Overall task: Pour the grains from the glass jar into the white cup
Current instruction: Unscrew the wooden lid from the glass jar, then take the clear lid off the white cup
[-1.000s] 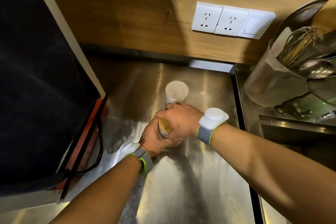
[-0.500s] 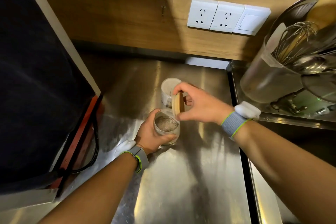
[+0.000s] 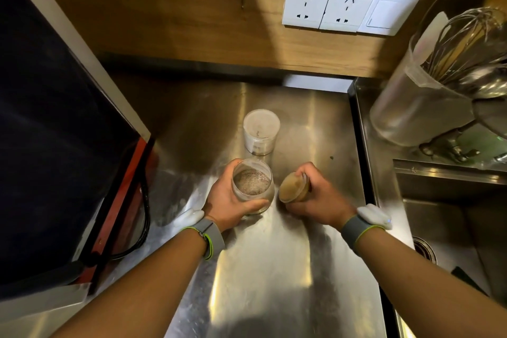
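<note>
My left hand (image 3: pixel 225 200) grips a glass jar (image 3: pixel 252 186) that stands upright on the steel counter, its mouth uncovered and pale grains showing inside. Just behind it stands the white cup (image 3: pixel 261 132), upright and untouched. To the right of the jar, my right hand (image 3: pixel 315 197) holds the jar's round wooden lid (image 3: pixel 293 186) low over the counter, tilted with its underside toward me.
A dark appliance (image 3: pixel 55 145) with a red edge and a black cable fills the left. A wooden wall with white sockets (image 3: pixel 329 4) stands behind. At the right are a clear jug with a whisk (image 3: pixel 428 101) and a steel sink (image 3: pixel 452 214).
My right hand took the wooden lid off the jar, lifted it toward the cup, then carried it down to the right of the jar. My left hand kept its hold on the jar.
</note>
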Action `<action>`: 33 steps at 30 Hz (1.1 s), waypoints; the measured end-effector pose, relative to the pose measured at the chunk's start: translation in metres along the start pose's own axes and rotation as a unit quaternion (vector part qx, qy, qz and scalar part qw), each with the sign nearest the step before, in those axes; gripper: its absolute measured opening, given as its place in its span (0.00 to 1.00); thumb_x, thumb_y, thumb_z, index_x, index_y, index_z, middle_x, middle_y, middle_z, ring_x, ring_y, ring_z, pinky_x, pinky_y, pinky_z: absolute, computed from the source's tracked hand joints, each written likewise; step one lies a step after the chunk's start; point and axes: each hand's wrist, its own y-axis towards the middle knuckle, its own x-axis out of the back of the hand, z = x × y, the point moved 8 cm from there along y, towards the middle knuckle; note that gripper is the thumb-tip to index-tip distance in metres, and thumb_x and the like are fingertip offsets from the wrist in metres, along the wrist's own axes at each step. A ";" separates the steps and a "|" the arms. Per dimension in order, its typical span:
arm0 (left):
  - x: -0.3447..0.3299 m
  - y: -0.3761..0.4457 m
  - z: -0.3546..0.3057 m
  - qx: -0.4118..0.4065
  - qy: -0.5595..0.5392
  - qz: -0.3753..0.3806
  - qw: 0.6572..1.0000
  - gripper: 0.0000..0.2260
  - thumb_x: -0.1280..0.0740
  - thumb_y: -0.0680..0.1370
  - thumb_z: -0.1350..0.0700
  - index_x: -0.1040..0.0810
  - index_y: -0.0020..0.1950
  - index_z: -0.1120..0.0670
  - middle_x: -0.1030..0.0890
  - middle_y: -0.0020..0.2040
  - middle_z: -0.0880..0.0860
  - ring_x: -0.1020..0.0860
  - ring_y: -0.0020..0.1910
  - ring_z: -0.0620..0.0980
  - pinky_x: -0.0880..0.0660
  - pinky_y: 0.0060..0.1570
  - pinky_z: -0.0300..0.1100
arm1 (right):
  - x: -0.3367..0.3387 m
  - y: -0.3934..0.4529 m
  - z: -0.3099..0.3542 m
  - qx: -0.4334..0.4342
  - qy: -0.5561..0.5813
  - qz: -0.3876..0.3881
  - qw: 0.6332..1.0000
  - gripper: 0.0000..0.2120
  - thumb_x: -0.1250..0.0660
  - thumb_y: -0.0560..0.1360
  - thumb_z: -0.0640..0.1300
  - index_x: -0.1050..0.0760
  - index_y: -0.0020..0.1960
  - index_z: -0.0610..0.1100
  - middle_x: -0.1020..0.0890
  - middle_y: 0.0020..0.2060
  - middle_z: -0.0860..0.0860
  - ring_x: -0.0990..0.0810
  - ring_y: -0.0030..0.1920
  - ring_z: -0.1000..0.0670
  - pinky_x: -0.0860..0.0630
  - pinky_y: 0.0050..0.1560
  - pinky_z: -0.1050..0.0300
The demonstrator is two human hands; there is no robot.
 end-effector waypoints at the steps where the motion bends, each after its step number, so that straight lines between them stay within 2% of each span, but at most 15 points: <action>1: 0.000 0.000 0.000 0.002 0.001 0.002 1.000 0.41 0.18 0.59 0.47 0.31 0.69 0.47 0.20 0.60 0.43 0.23 0.60 0.38 0.26 0.60 0.38 | -0.004 0.000 -0.002 -0.001 -0.001 0.002 1.000 0.26 0.19 0.60 0.41 0.32 0.49 0.44 0.21 0.45 0.44 0.24 0.43 0.48 0.23 0.44 0.48; 3: 0.000 0.000 -0.001 0.008 0.002 0.004 1.000 0.42 0.18 0.59 0.46 0.32 0.70 0.46 0.21 0.60 0.41 0.24 0.60 0.35 0.28 0.59 0.34 | -0.008 0.000 -0.004 0.003 -0.004 0.000 1.000 0.27 0.18 0.59 0.43 0.32 0.49 0.43 0.20 0.46 0.43 0.24 0.42 0.48 0.24 0.44 0.50; 5: -0.001 -0.001 0.000 0.014 0.000 0.005 1.000 0.42 0.18 0.60 0.47 0.33 0.70 0.45 0.21 0.60 0.40 0.24 0.59 0.33 0.29 0.58 0.29 | -0.011 0.000 -0.007 0.008 -0.008 -0.004 1.000 0.28 0.18 0.59 0.47 0.33 0.48 0.44 0.20 0.49 0.44 0.22 0.45 0.44 0.23 0.47 0.48; 9: -0.001 -0.001 0.003 0.020 0.003 0.005 1.000 0.42 0.16 0.61 0.52 0.32 0.71 0.46 0.22 0.60 0.40 0.25 0.59 0.32 0.29 0.57 0.29 | -0.012 0.000 -0.017 0.003 -0.048 0.007 0.999 0.29 0.20 0.56 0.54 0.35 0.47 0.48 0.20 0.52 0.47 0.21 0.49 0.43 0.23 0.49 0.46; 12: -0.001 -0.001 0.004 0.017 0.004 0.003 1.000 0.41 0.16 0.62 0.53 0.32 0.71 0.48 0.21 0.61 0.42 0.24 0.60 0.35 0.28 0.58 0.31 | -0.014 0.000 -0.024 0.001 -0.080 0.021 0.997 0.28 0.19 0.57 0.52 0.36 0.45 0.55 0.21 0.57 0.52 0.22 0.53 0.47 0.23 0.51 0.51; 15: -0.001 -0.001 0.005 0.018 0.003 0.002 1.000 0.41 0.15 0.62 0.54 0.32 0.71 0.48 0.21 0.61 0.43 0.24 0.60 0.35 0.28 0.58 0.30 | -0.016 0.001 -0.029 -0.001 -0.109 0.035 0.993 0.28 0.19 0.58 0.53 0.35 0.46 0.60 0.23 0.57 0.54 0.23 0.52 0.51 0.28 0.49 0.59; 17: -0.002 -0.001 0.005 0.019 0.001 0.001 1.000 0.41 0.15 0.62 0.55 0.31 0.70 0.48 0.21 0.60 0.41 0.25 0.59 0.33 0.29 0.56 0.28 | -0.016 0.001 -0.032 -0.002 -0.131 0.034 0.991 0.31 0.19 0.59 0.54 0.30 0.57 0.55 0.24 0.53 0.55 0.24 0.50 0.52 0.31 0.47 0.62; 19: -0.002 -0.001 0.005 0.020 0.001 0.000 1.000 0.41 0.15 0.62 0.54 0.32 0.71 0.47 0.22 0.60 0.41 0.25 0.59 0.32 0.30 0.56 0.27 | -0.017 0.001 -0.033 -0.002 -0.147 0.033 0.989 0.37 0.19 0.59 0.55 0.30 0.64 0.51 0.25 0.51 0.57 0.25 0.49 0.54 0.32 0.47 0.63; 21: -0.002 -0.001 0.005 0.023 0.000 -0.001 1.000 0.41 0.16 0.62 0.54 0.32 0.70 0.46 0.22 0.60 0.40 0.25 0.59 0.32 0.30 0.55 0.26 | -0.018 0.001 -0.034 -0.005 -0.158 0.033 0.987 0.35 0.19 0.59 0.55 0.30 0.62 0.50 0.24 0.51 0.56 0.25 0.48 0.53 0.31 0.46 0.62; 24: -0.001 -0.002 0.004 0.023 0.004 -0.004 1.000 0.40 0.16 0.61 0.53 0.32 0.68 0.41 0.22 0.59 0.38 0.26 0.58 0.30 0.31 0.53 0.23 | -0.019 0.001 -0.037 -0.010 -0.180 0.038 0.983 0.29 0.20 0.59 0.55 0.30 0.54 0.49 0.23 0.54 0.54 0.24 0.49 0.50 0.26 0.47 0.55; 29: -0.001 -0.003 0.001 0.019 -0.001 -0.010 1.000 0.39 0.16 0.61 0.54 0.32 0.64 0.35 0.22 0.58 0.36 0.26 0.57 0.28 0.32 0.52 0.22 | -0.020 0.000 -0.034 0.005 -0.189 0.047 0.981 0.32 0.20 0.59 0.58 0.30 0.56 0.47 0.26 0.54 0.57 0.25 0.50 0.50 0.26 0.48 0.55; 31: -0.001 -0.004 0.002 0.020 -0.009 -0.009 1.000 0.40 0.16 0.61 0.52 0.32 0.65 0.36 0.22 0.59 0.36 0.26 0.58 0.28 0.32 0.53 0.22 | -0.017 -0.001 -0.030 0.010 -0.178 0.046 0.983 0.32 0.22 0.61 0.61 0.29 0.56 0.46 0.25 0.56 0.53 0.25 0.51 0.50 0.24 0.50 0.53; 33: 0.001 -0.004 0.005 0.027 -0.017 -0.002 1.000 0.45 0.16 0.60 0.50 0.34 0.72 0.41 0.24 0.61 0.37 0.27 0.59 0.27 0.33 0.55 0.22 | -0.009 0.002 -0.020 0.035 -0.161 0.030 0.986 0.26 0.24 0.65 0.61 0.28 0.51 0.43 0.24 0.54 0.49 0.24 0.50 0.48 0.25 0.50 0.51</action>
